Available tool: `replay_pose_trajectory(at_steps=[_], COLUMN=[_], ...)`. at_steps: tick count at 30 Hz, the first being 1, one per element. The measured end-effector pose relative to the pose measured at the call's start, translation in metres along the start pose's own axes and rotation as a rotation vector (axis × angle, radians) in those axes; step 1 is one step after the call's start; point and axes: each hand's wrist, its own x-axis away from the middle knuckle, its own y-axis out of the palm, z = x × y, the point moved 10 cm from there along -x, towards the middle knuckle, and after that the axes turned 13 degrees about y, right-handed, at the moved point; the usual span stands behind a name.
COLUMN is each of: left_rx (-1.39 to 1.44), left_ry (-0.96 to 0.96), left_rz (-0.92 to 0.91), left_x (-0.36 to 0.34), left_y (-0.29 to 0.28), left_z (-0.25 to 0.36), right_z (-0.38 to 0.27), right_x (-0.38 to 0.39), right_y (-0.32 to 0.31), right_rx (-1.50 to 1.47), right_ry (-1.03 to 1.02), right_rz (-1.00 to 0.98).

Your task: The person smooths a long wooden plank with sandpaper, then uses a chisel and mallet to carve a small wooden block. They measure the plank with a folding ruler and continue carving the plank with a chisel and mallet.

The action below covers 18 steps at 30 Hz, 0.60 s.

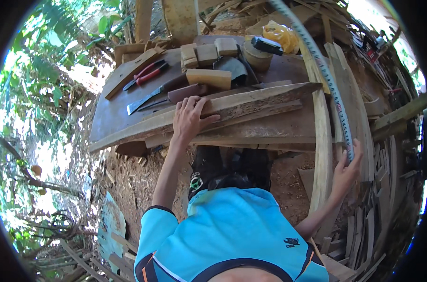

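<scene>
A long rough wooden plank [241, 104] lies slantwise along the near side of the work table [270, 134]. My left hand [191, 117] grips it near its middle, fingers curled over the far edge and thumb on the near side. At the right, my right hand [349, 162] pinches the end of a tape measure [334, 91], whose blade runs up and away past the top of the view. Beneath the blade stand long pale timbers [322, 141]. Just beyond my left hand lie a flat metal chisel [145, 101] and a brown block [187, 93].
Red-handled pliers [146, 75] lie at the table's far left. Several cut wood blocks [207, 55], a round wooden piece [257, 57] with a black object [267, 45], and a yellow plastic bag [280, 36] sit at the back. Stacked wood strips [364, 235] fill the right; foliage grows left.
</scene>
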Motion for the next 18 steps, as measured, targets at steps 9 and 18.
replay_pose_trajectory(at_steps=[9,18], left_rx=[0.057,-0.044], left_ry=[0.166,0.148], left_rz=[0.013,0.217], left_x=[0.030,0.049], left_y=[-0.020,-0.043], left_z=[0.003,0.008], right_z=[-0.034,-0.109], right_x=[-0.022,0.007], right_y=[0.044,0.108], right_rx=[-0.181,-0.229], right_ry=[-0.380,-0.494], right_rz=[-0.528,-0.694])
